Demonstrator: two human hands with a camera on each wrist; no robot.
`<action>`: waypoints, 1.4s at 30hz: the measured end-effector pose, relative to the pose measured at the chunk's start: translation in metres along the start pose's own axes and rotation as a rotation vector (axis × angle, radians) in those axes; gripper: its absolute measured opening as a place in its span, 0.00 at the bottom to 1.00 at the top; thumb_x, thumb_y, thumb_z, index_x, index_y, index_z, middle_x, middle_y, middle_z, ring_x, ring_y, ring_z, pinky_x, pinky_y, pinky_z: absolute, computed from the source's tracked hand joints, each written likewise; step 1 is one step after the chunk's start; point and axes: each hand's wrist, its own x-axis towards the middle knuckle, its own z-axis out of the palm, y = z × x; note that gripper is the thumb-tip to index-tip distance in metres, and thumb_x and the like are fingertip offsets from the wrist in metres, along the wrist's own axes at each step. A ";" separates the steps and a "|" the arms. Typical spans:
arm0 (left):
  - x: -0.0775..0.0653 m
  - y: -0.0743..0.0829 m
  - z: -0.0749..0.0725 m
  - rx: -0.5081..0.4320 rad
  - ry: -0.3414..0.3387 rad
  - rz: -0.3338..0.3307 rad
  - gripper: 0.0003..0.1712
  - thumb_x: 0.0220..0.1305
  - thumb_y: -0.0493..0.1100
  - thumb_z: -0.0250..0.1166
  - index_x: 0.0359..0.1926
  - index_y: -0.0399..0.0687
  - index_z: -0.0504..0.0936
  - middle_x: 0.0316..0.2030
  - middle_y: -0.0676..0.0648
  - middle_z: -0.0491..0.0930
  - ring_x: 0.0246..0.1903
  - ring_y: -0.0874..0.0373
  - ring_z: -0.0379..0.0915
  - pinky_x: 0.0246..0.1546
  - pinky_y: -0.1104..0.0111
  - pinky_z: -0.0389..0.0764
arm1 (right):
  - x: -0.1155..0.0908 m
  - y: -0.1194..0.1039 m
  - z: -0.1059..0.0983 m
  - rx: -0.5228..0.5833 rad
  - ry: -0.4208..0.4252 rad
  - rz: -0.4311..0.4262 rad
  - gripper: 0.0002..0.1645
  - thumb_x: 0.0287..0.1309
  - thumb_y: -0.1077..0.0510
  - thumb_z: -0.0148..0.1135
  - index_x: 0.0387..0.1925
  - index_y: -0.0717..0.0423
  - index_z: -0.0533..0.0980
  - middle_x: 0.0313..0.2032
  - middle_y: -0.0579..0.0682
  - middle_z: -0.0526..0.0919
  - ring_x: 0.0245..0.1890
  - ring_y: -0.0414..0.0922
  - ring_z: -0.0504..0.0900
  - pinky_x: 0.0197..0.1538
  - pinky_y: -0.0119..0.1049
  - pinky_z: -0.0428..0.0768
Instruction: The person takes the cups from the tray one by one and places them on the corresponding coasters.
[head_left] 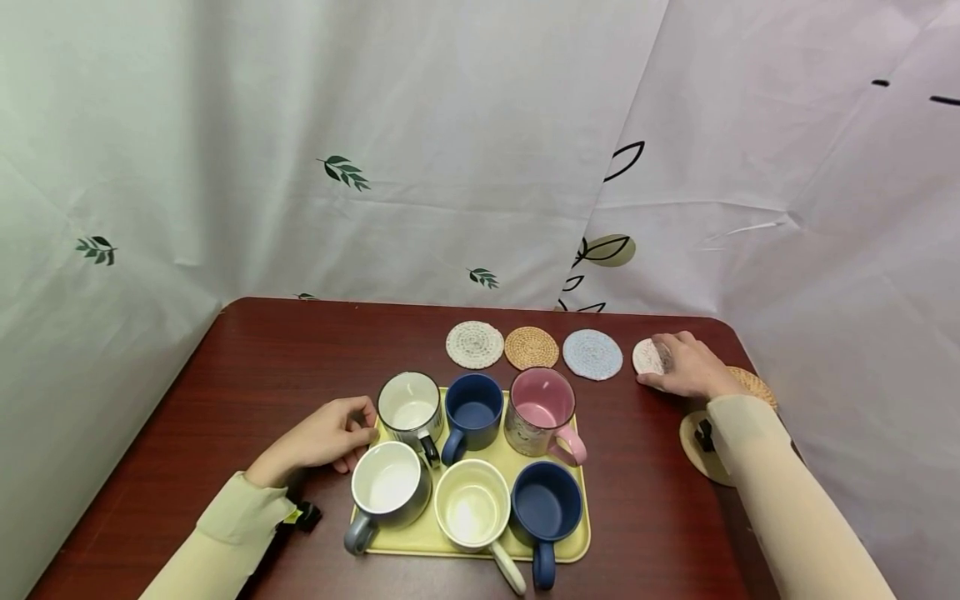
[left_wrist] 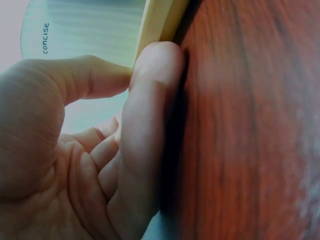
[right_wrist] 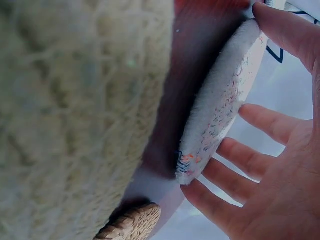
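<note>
My left hand [head_left: 333, 433] is at the left side of a yellow tray [head_left: 420, 540], pinching its rim between thumb and forefinger in the left wrist view. Several mugs stand on the tray: a white one [head_left: 408, 404] with a black handle, a pink one [head_left: 542, 400], a grey one [head_left: 390, 492] with a white inside, a cream one [head_left: 472, 504], and navy ones at the back [head_left: 474, 404] and front [head_left: 546, 500]. Over at the right, the spread fingertips of my right hand [head_left: 693, 367] touch a white speckled coaster [right_wrist: 225, 105] lying on the table.
Left of the speckled coaster runs a row of round coasters: pale grey-green [head_left: 475, 344], tan [head_left: 532, 347] and light blue [head_left: 592, 354]. A straw coaster [head_left: 757, 387] and a larger beige one [head_left: 693, 446] lie partly under the right arm. A white curtain [head_left: 450, 167] hangs behind the table.
</note>
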 end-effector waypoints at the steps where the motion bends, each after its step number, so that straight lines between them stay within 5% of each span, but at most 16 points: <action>1: 0.000 0.000 0.000 -0.001 -0.001 0.000 0.07 0.68 0.37 0.63 0.40 0.39 0.73 0.16 0.46 0.80 0.14 0.60 0.78 0.13 0.64 0.81 | 0.001 0.000 0.000 -0.001 -0.002 0.005 0.54 0.54 0.36 0.74 0.69 0.67 0.67 0.62 0.75 0.71 0.61 0.72 0.73 0.62 0.68 0.74; 21: 0.000 0.000 0.000 -0.006 0.003 0.008 0.08 0.68 0.38 0.64 0.41 0.39 0.73 0.17 0.46 0.80 0.14 0.59 0.78 0.13 0.63 0.82 | 0.002 0.005 0.004 0.021 -0.015 0.013 0.58 0.56 0.31 0.71 0.72 0.68 0.63 0.64 0.76 0.69 0.64 0.72 0.69 0.66 0.70 0.69; 42: 0.001 -0.003 0.000 -0.007 -0.004 -0.001 0.08 0.69 0.38 0.64 0.41 0.40 0.73 0.16 0.49 0.79 0.14 0.61 0.78 0.13 0.64 0.82 | -0.049 0.015 -0.004 0.005 0.090 -0.078 0.56 0.55 0.36 0.75 0.72 0.68 0.65 0.67 0.72 0.68 0.66 0.70 0.68 0.64 0.70 0.70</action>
